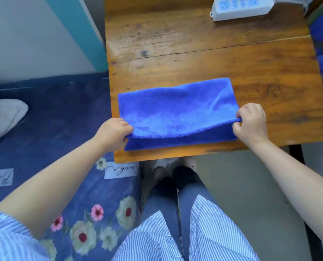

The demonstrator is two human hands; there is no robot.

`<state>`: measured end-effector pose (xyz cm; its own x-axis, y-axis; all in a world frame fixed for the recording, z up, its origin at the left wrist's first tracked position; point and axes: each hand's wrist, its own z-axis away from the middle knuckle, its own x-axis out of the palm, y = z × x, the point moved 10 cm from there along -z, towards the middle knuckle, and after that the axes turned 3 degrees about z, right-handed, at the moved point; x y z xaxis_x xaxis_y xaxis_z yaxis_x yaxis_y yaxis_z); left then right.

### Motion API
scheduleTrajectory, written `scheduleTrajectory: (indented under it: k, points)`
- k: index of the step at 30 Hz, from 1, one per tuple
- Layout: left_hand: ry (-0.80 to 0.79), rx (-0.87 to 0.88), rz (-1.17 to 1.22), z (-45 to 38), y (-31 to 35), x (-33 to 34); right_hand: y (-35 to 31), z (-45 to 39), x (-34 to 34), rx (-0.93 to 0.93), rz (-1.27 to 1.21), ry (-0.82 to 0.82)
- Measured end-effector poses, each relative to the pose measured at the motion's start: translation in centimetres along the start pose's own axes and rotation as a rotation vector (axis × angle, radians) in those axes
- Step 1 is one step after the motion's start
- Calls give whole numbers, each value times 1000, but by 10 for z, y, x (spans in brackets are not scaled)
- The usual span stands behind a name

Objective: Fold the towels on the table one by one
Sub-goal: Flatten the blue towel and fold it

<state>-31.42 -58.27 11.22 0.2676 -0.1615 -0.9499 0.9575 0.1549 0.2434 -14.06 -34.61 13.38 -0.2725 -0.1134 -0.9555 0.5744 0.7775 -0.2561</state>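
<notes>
The blue towel (175, 112) is lying at the near edge of the wooden table (213, 59), its top layer being pinched at both near corners by the left hand (112, 131) and right hand (250, 120); keeping both corners level and taut while carrying them across should be giving a square fold

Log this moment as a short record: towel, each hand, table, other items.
towel: blue towel, folded over, lying near the table's front edge
left hand: left hand pinches the upper layer's near left corner
right hand: right hand pinches the upper layer's near right corner
table: wooden table
other items: white power strip at the far right of the table
</notes>
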Motion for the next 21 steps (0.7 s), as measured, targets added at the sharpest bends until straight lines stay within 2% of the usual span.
scheduleTrajectory:
  k: [10, 14, 17, 21]
  points:
    - [-65, -21, -108, 9, 9, 35, 5, 28, 4, -52, 33, -18]
    - [-469, -265, -286, 21, -24, 84, 5, 35, 20, -83, 101, -78]
    - [-496, -349, -248, 21, -28, 93, 9, 43, 33, -108, 135, -119]
    - [-556, -355, -248, 23, -26, 95, 14, 53, 43, -105, 143, -174]
